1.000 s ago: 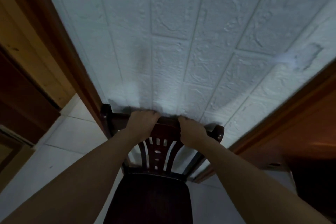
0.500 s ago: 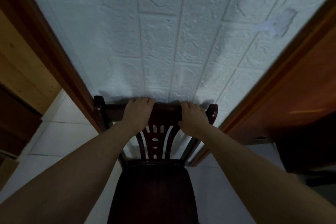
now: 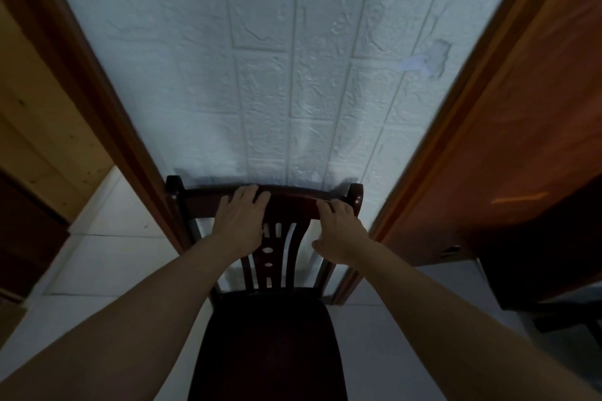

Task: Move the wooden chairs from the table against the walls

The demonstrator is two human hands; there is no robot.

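Observation:
A dark wooden chair (image 3: 267, 345) with a carved slatted back stands right in front of me, its top rail (image 3: 293, 202) close against the white brick-pattern wall (image 3: 293, 91). My left hand (image 3: 241, 221) lies over the left half of the top rail, fingers wrapped onto its upper edge. My right hand (image 3: 338, 231) holds the right part of the rail near the corner post, fingers on top and thumb spread below. The chair's legs are hidden under the seat.
A brown door frame (image 3: 97, 91) runs along the wall section's left side, and a reddish wooden door (image 3: 521, 140) along its right. A dark piece of furniture (image 3: 537, 264) stands low on the right. White floor tiles (image 3: 107, 254) show to the left.
The chair's back has come up to the wall and sits squarer between the two frames. My right hand has slid outward toward the right post, and both grips look looser.

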